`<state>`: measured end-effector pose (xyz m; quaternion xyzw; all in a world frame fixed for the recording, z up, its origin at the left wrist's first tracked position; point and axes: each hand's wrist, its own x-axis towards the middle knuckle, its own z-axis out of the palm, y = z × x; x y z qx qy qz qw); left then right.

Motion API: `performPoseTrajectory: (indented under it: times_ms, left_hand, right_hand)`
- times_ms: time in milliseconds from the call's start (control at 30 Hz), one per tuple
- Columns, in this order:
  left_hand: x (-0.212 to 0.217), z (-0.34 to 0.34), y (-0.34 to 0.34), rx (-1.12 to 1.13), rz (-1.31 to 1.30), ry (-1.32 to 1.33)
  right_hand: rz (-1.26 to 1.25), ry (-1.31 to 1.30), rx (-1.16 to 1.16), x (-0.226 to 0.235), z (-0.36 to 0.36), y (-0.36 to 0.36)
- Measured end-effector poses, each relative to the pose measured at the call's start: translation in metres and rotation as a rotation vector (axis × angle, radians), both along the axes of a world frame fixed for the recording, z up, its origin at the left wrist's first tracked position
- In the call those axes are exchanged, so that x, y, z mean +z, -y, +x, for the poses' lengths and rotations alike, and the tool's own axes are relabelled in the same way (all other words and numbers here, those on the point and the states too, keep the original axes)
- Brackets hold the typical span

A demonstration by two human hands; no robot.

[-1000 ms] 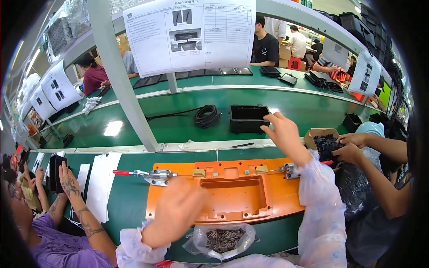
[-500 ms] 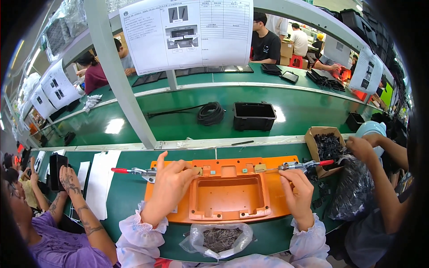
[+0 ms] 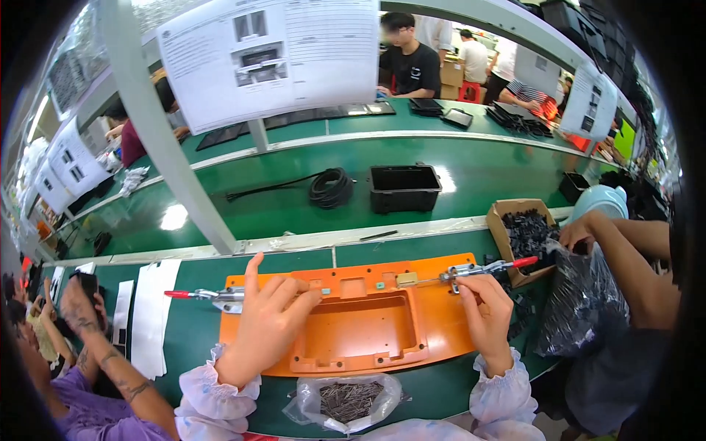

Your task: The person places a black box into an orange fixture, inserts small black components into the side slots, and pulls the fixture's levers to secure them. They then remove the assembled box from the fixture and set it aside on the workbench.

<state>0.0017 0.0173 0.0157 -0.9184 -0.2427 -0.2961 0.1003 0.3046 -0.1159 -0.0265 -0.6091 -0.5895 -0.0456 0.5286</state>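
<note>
Hands on orange fixture plate [image 3: 368, 345]: left hand [image 3: 268, 320] rests open beside left toggle clamp [image 3: 213, 295]; right hand [image 3: 485, 312] pinches right toggle clamp [image 3: 478, 270]. Best to press both levers evenly.

Clamp levers [image 3: 193, 295] flank orange jig [image 3: 353, 331], recess seemingly free, bag [image 3: 346, 400] crowds front

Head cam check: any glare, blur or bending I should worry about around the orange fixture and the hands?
Head view: the orange fixture, left hand and right hand are sharp and evenly lit; lamp glare sits only on the green belt, far from them; fisheye bends the bench rail and darkens the corners; the hanging instruction sheet is bright but not blown out.
</note>
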Motion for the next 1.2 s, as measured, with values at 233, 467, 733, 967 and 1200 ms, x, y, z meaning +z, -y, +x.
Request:
performPoseTrajectory:
  times_ms: [233,467,733,967,1200]
  left_hand:
    - [-0.002,0.082,-0.014,-0.337,-0.086,0.022]
    - [-0.023,0.108,-0.023,-0.405,-0.208,0.047]
    - [-0.017,0.103,-0.037,-0.471,-0.158,-0.001]
    - [-0.015,0.102,-0.027,-0.551,-0.017,-0.076]
    - [-0.01,0.086,-0.006,-0.436,-0.169,-0.223]
  right_hand:
    - [-0.034,-0.154,0.013,0.003,0.003,0.002]
    - [-0.025,-0.146,0.038,-0.007,0.008,0.005]
    - [-0.106,-0.136,0.079,0.0,0.002,0.007]
    - [-0.017,-0.022,0.084,0.001,0.004,0.007]
    - [0.023,0.055,0.155,-0.002,0.0,0.007]
